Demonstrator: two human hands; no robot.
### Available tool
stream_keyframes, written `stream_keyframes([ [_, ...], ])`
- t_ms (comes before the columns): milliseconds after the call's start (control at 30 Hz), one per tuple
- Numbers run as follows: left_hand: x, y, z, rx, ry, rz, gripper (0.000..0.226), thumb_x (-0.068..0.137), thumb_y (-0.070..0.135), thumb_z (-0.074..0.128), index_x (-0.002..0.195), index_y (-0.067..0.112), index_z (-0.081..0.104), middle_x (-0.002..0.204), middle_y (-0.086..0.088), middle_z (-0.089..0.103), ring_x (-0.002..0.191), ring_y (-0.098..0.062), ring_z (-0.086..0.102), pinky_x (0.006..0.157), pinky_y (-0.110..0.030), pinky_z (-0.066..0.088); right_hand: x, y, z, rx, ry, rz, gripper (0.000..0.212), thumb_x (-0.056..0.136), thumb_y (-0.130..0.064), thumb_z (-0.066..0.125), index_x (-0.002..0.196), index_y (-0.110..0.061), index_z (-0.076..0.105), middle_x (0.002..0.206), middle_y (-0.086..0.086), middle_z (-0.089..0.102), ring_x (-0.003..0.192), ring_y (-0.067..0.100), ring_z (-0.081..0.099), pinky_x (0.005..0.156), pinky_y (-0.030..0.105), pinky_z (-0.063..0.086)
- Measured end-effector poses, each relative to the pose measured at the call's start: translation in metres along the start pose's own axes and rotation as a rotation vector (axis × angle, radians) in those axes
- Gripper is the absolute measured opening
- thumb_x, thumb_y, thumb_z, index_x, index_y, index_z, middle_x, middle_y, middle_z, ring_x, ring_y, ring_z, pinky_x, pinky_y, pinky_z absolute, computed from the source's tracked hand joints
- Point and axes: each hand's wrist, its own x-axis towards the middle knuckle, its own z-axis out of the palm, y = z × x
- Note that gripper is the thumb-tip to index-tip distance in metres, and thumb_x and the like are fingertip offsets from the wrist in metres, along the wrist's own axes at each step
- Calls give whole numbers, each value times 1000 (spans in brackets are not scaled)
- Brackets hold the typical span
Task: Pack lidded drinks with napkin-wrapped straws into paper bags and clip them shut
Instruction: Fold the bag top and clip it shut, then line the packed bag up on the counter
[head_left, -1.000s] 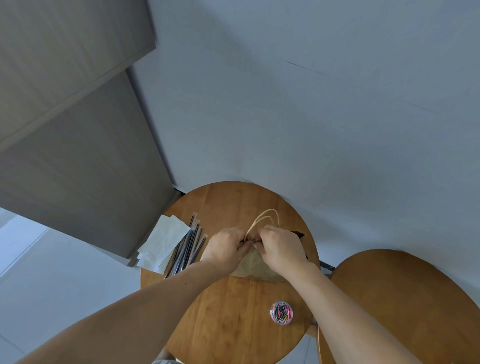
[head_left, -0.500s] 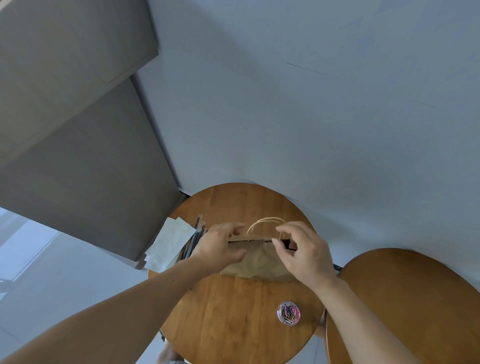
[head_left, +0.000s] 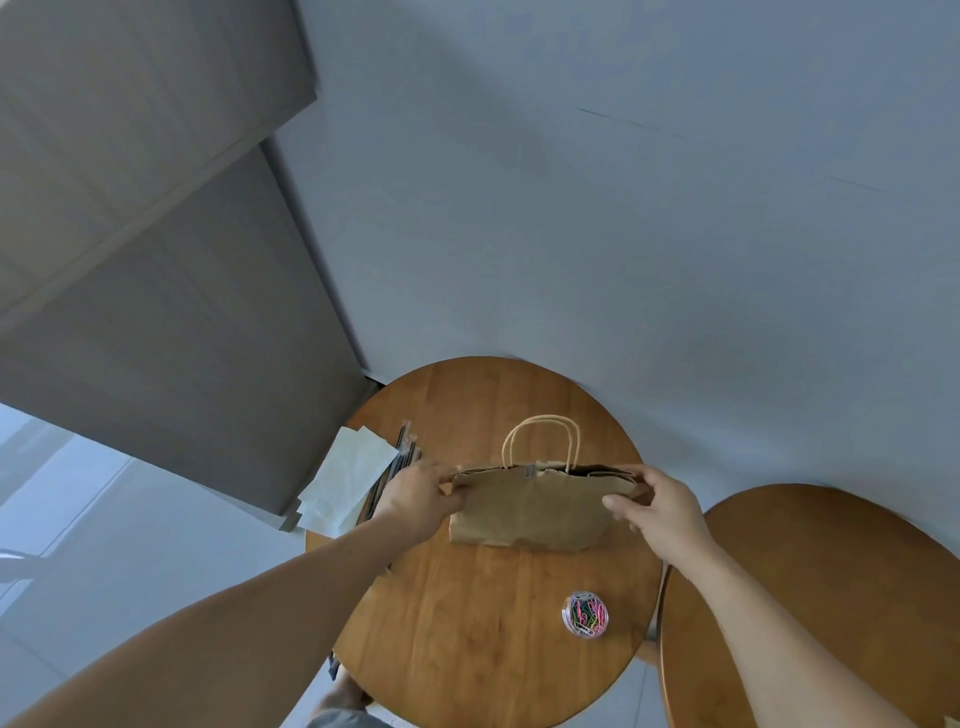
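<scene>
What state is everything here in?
Paper bag: clipped mid-top, gaping at right.
Left hand: pinches bag's left top corner.
Right hand: pinches bag's right top corner.
Clip tub: upright; lid unclear.
Napkins: stacked flat, overhanging table edge.
Straws: lying flat beside napkins.

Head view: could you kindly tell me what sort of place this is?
Likely a small indoor takeaway-packing corner: round wooden tables by a plain wall, with a paper bag, napkins and a tub of paper clips.

left hand, right hand parted to bag ends
</scene>
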Motion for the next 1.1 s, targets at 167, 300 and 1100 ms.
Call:
stream_keyframes([
  [167,-2,-6,-5,-6,-4,-14,30,93,33,60,64,38,56,66,12,56,62,-8,54,53,-26,38,1,0,6,-49,41,-2,14,92,-17,67,105,-14,68,73,-6,71,62,1,65,55,8,47],
  [300,-10,-5,-20,-80,52,-27,32,96,31,57,64,29,56,62,6,54,62,-14,53,58,-32,41,-5,-21,17,58,174,-48,3,95,-18,63,93,-20,64,68,-6,71,60,2,65,54,8,46],
  [1100,-232,-2,-335,-561,845,411,20,97,35,58,82,26,66,74,0,67,60,-3,53,55,-15,42,-149,-394,65,434,679,-696,5,97,-22,60,102,-20,58,86,-9,62,74,11,58,71,25,46],
])
